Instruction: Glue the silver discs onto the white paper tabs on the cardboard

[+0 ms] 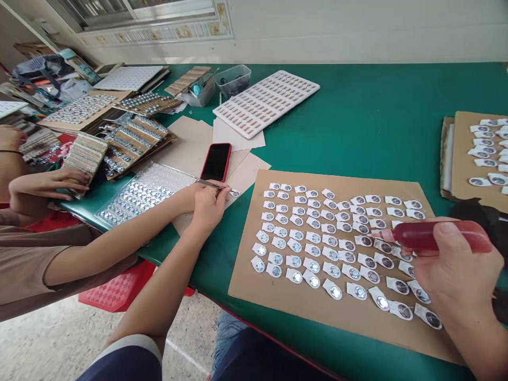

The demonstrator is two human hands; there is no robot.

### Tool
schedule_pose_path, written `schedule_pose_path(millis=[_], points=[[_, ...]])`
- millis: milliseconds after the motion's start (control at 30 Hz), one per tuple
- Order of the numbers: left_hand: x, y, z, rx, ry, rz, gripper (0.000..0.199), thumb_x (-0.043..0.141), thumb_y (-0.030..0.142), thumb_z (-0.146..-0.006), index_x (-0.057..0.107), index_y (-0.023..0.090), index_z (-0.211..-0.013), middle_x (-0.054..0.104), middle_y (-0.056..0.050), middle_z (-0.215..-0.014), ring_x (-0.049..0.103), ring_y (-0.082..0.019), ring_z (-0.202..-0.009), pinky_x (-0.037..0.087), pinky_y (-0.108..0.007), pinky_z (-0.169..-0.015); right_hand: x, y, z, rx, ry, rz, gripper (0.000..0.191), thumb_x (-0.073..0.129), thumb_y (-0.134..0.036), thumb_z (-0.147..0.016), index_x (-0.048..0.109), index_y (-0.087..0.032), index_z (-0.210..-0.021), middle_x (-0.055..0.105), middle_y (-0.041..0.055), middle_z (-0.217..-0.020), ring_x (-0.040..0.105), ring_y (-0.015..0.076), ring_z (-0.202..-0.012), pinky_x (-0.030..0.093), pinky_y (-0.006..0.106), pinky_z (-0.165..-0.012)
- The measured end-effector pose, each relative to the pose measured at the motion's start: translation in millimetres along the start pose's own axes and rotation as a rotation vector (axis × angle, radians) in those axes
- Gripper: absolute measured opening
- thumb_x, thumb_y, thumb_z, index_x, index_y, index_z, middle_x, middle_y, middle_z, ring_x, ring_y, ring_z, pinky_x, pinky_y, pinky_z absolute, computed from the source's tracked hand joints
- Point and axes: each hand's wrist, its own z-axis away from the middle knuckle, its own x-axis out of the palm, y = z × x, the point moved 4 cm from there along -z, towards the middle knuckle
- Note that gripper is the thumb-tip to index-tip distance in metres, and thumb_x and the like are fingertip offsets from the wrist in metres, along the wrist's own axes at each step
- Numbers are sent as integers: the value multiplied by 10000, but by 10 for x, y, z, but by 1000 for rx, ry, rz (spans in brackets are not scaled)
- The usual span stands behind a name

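Note:
My right hand (pixel 456 264) is wrapped round a squeeze bottle of red liquid (pixel 428 235), its clear nozzle pointing left over rows of white tags with round silvery pieces (pixel 313 236). These tags lie on a brown cardboard sheet (pixel 254 286). Left of the board, my left hand (pixel 209 209) is pinched closed beside another person's forearm (pixel 130 241). Metal tweezers (pixel 208 183) and a small white tag (pixel 235 194) show at its fingertips; which of them it grips, I cannot tell.
A black phone in a red case (pixel 216 161) lies beyond my left hand. Silvery pieces fill a clear sheet (pixel 137 198). A white slotted tray (pixel 265 103) and plastic boxes (pixel 234 79) stand farther back. More tagged cardboard (pixel 462 159) is at right; another person's hand (pixel 71 180) is left.

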Motion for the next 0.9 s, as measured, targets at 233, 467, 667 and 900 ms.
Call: schedule_pose_path(millis=[233,467,667,900], points=[[24,-64,-24,4,-4,-38,343,422,353,-853,609,135,-666,637,-78,-643,600,-220,-700,437,-332,-690,41,-45,5,-42,-33,-65,233,735,-268,-523,620,-143,-683,579,22,-609,608,236,-524,479,333,-300],[34,-25,-21,47,11,-35,307,432,333,-848,615,135,-701,660,-67,-678,613,-213,-696,446,-317,-661,57,-70,15,-69,-37,-41,183,723,-275,-528,626,-170,-641,568,38,-597,595,239,-488,428,326,-292],[19,-8,-21,63,40,-19,259,462,306,-846,600,150,-694,655,-42,-657,615,-190,-666,454,-295,-642,41,-21,16,-78,-59,32,158,700,-313,-569,628,-204,-658,547,40,-603,575,223,-450,387,346,-316],[20,3,-21,84,43,-8,243,456,308,-853,599,157,-725,667,-42,-726,623,-184,-689,471,-303,-671,53,-37,22,-89,-43,16,151,699,-308,-563,632,-203,-648,542,49,-614,568,213,-459,372,341,-316]])
